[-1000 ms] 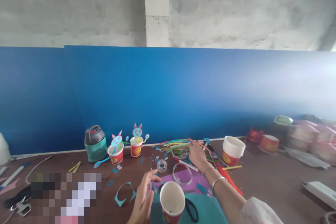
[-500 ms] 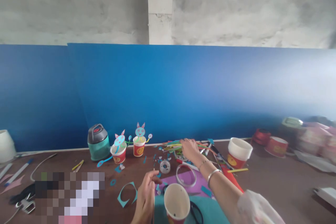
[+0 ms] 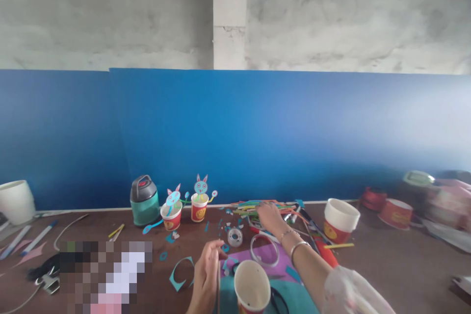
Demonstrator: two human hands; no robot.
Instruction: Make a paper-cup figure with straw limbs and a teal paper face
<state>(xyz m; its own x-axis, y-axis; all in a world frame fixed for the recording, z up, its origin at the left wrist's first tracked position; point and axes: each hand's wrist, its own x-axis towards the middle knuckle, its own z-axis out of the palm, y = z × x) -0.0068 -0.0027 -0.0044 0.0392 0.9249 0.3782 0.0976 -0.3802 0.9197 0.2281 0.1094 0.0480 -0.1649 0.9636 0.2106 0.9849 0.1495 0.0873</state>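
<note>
My right hand (image 3: 270,217) reaches forward into a pile of thin coloured sticks (image 3: 243,206) by the back edge; its fingers bend down and their tips are hidden. Close to the front, my left hand (image 3: 206,272) rests with loosely curved fingers, nothing visible in it. Just right of it a paper cup (image 3: 252,284) stands upright, dark specks inside. Under the cup lie teal paper (image 3: 290,297) and purple paper (image 3: 247,255). Black-handled scissors (image 3: 279,301) are partly hidden behind the cup. A white ring (image 3: 265,250) and a clear tape roll (image 3: 234,237) lie between my hands.
Two red paper cups with blue cat-faced cutouts (image 3: 171,216) (image 3: 199,208) stand left of centre beside a teal jar (image 3: 144,206). Stacked cups (image 3: 340,221) stand right. A cut teal frame (image 3: 175,282), paper scraps and pens (image 3: 39,238) lie leftward. A blue panel (image 3: 235,137) closes off the back.
The whole view has shifted slightly, so things appear a little further right and lower. My right hand stays at the stick pile, and my left hand keeps its place beside the cup.
</note>
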